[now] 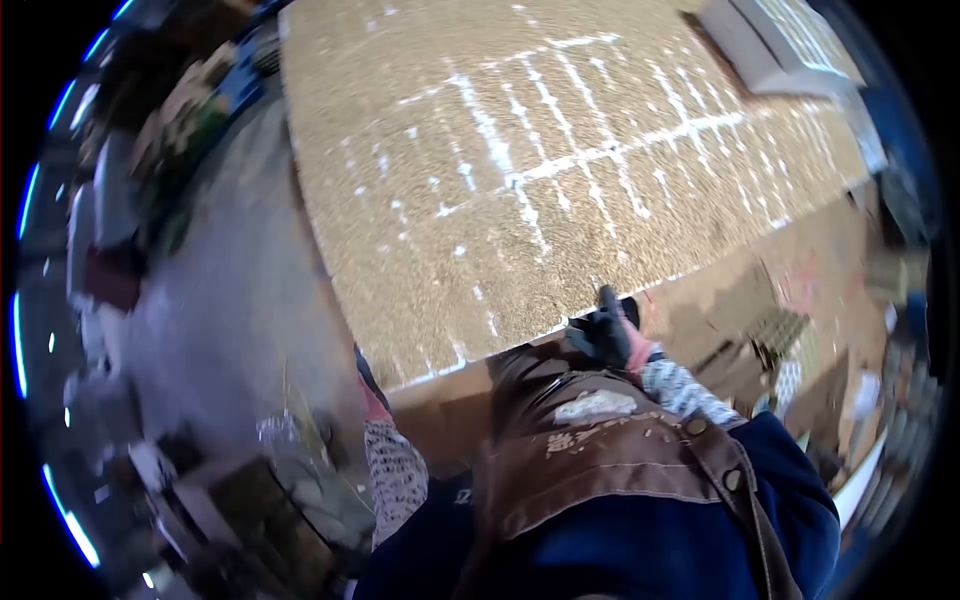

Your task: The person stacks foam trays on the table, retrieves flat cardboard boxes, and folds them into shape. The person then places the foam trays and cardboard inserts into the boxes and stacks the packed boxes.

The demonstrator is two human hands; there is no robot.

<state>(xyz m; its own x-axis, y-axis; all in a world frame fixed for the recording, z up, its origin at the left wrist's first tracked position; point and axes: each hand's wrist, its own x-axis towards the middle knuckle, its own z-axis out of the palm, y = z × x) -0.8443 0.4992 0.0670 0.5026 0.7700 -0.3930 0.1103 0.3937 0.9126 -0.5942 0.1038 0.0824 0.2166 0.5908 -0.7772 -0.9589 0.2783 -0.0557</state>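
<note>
A large tan, rough-grained board (400, 270) lies flat in front of me, marked with white streaks and dots in rows. My right hand (608, 335), in a dark and pink glove, is at the board's near edge, with the thumb up on the rim and the fingers closed about it. At the near left corner is my left hand (372, 388), gloved the same way. It is against the board's side, and its fingers are mostly hidden. Both forearms have patterned sleeves, and a brown apron (570, 450) covers my front.
A pale block or box (770, 45) sits on the board's far right corner. Brown sheeting (710, 290) extends below the near edge, with stacked pieces (775, 335) on the right. Grey floor (230, 270) runs along the left, past blurred clutter (250, 510).
</note>
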